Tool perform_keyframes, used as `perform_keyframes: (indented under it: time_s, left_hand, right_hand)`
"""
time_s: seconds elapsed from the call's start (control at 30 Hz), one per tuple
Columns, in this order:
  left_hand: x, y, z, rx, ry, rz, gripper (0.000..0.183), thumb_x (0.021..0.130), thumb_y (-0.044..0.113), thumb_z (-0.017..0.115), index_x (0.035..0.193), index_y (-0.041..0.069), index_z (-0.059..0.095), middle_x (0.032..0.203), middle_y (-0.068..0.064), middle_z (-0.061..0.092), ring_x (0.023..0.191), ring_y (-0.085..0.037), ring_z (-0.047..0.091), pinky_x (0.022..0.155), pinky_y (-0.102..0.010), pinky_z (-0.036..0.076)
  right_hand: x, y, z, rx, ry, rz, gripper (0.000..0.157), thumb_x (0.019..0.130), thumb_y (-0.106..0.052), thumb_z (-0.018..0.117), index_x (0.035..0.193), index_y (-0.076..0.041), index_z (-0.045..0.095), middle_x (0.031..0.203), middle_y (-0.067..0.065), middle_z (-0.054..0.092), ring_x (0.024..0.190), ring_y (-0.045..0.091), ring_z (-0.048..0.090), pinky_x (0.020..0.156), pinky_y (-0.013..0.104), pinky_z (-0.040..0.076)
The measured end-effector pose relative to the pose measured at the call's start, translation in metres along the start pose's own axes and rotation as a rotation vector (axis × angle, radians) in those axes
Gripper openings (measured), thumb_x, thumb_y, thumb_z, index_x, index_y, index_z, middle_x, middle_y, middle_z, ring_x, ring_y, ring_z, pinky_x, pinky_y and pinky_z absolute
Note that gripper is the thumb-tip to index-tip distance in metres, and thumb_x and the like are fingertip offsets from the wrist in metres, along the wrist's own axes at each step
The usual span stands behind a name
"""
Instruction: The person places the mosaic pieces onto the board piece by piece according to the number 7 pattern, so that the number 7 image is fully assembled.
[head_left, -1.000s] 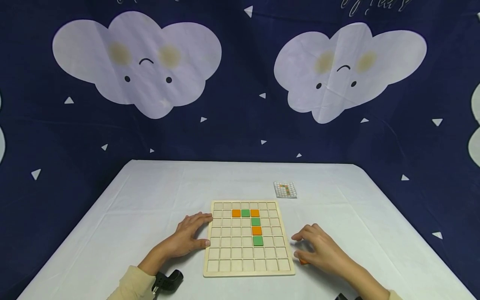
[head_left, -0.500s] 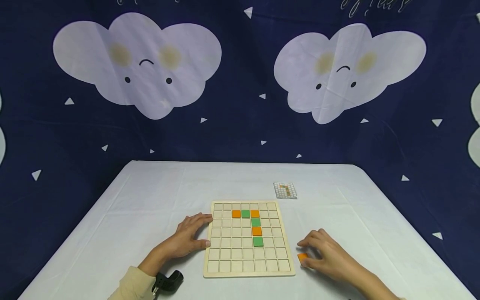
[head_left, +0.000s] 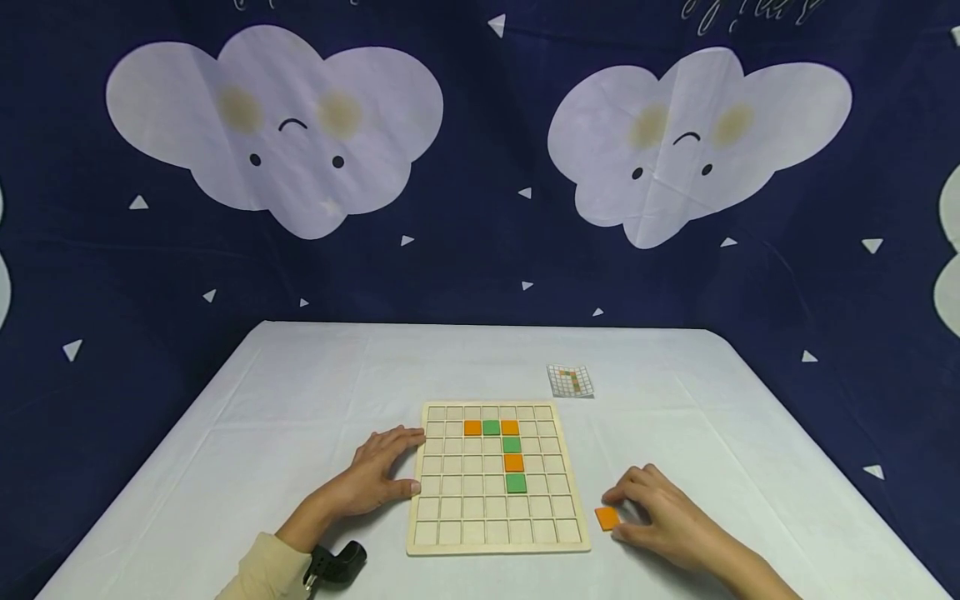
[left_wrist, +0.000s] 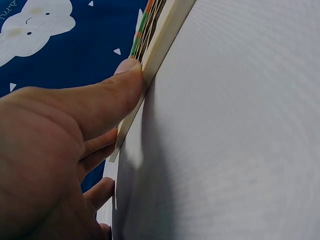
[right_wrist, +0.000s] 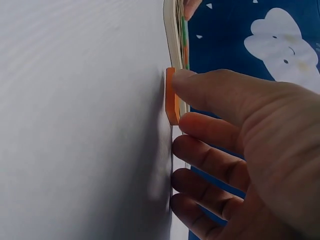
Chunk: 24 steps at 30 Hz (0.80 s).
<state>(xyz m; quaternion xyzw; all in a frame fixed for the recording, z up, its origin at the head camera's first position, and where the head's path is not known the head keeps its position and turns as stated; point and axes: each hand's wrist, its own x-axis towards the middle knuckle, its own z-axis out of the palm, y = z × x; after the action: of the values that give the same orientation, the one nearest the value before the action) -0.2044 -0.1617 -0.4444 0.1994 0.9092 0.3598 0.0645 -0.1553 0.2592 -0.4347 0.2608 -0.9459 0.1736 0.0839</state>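
My left hand (head_left: 375, 472) rests along the left edge of a wooden grid board (head_left: 450, 531), thumb and fingertips at its rim. In the left wrist view the thumb (left_wrist: 112, 95) presses on that rim. Orange and green tiles form a bent line on the board, ending in a green tile (head_left: 516, 483). Right of the board, an orange square tile (head_left: 606, 518) lies on the white cloth. My right hand (head_left: 660, 517) is beside it, fingers bent, thumb right at its corner. Seen from the right wrist, the thumb overlaps the orange tile (right_wrist: 172, 95), with the index fingertip near its other end.
A small card (head_left: 570, 381) printed with a coloured grid lies behind the board's far right corner. A white cloth (head_left: 337, 367) covers the table. Dark blue fabric (head_left: 480, 267) with clouds hangs behind it. A black wrist device (head_left: 339, 562) sits on the left wrist.
My right hand has drawn back to the right, away from the board. The orange tile, mostly hidden under it before, now shows almost whole. The left hand and board have stayed put.
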Motion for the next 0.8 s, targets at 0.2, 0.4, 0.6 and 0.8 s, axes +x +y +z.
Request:
perform_keyframes:
  time_s: [0.2, 0.4, 0.6, 0.8]
  left_hand:
    - [0.0, -0.0003, 0.0, 0.001, -0.002, -0.001, 0.068, 0.081, 0.032, 0.072, 0.139, 0.009, 0.044, 0.151, -0.01, 0.036, 0.145, -0.039, 0.016, 0.116, -0.061, 0.0]
    - [-0.0003, -0.0001, -0.0003, 0.003, -0.006, 0.004, 0.069, 0.081, 0.033, 0.072, 0.139, 0.009, 0.044, 0.151, -0.01, 0.035, 0.145, -0.039, 0.016, 0.116, -0.061, 0.0]
    - [-0.0008, -0.0003, -0.0006, 0.008, -0.004, 0.012, 0.069, 0.081, 0.033, 0.071, 0.139, 0.009, 0.044, 0.15, -0.011, 0.036, 0.145, -0.04, 0.017, 0.116, -0.061, 0.0]
    - [-0.0012, 0.0003, -0.001, 0.005, -0.004, 0.015, 0.068, 0.081, 0.033, 0.071, 0.139, 0.009, 0.044, 0.15, -0.011, 0.036, 0.144, -0.04, 0.017, 0.115, -0.062, 0.0]
  right_hand:
    - [-0.0013, 0.0026, -0.0007, -0.001, -0.02, -0.004, 0.025, 0.074, -0.033, 0.077, 0.095, -0.03, 0.066, 0.097, -0.025, 0.053, 0.09, -0.004, 0.041, 0.08, 0.026, 0.047]
    - [-0.0012, 0.0033, -0.0013, -0.004, -0.028, -0.01, 0.024, 0.074, -0.03, 0.077, 0.096, -0.03, 0.066, 0.096, -0.025, 0.052, 0.091, -0.004, 0.041, 0.08, 0.027, 0.047]
    - [-0.0005, 0.0033, -0.0026, 0.0, -0.05, -0.002, 0.023, 0.075, -0.031, 0.076, 0.096, -0.031, 0.067, 0.095, -0.025, 0.051, 0.09, -0.004, 0.041, 0.079, 0.027, 0.047]
    - [-0.0008, 0.003, -0.0023, -0.007, -0.044, -0.004, 0.022, 0.074, -0.029, 0.077, 0.094, -0.033, 0.066, 0.093, -0.026, 0.051, 0.09, -0.004, 0.042, 0.08, 0.027, 0.047]
